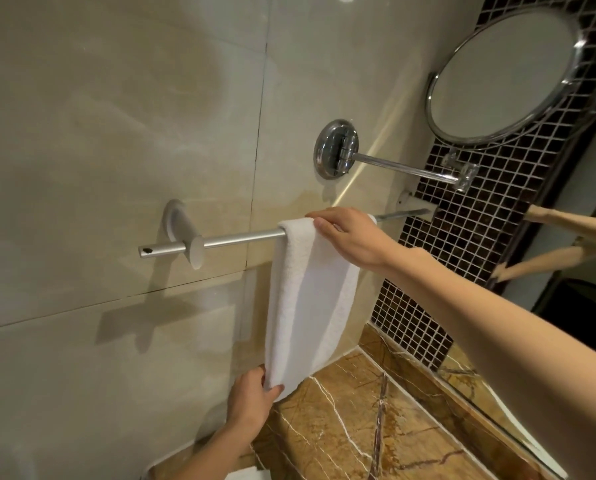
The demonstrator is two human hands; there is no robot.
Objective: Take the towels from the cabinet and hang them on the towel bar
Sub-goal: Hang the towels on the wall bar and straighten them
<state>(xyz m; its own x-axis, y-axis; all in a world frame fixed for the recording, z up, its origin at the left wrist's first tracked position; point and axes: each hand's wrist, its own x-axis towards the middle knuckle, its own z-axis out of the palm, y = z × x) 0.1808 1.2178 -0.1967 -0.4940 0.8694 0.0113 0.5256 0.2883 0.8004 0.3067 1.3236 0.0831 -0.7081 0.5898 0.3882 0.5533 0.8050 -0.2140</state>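
My one head view faces the tiled wall [116, 133] up close, tilted, with the counter [376, 427] at lower right.

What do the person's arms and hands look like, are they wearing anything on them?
Both are bare. The left hand and right hand have no gloves, and no rings, watch or bracelet show. No sleeves show either: both forearms are uncovered right to the frame's edge. Fingernails look short and unpainted.

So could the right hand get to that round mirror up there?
Probably yes. The right hand rests on the towel at the towel bar, and only open air lies between it and the round mirror.
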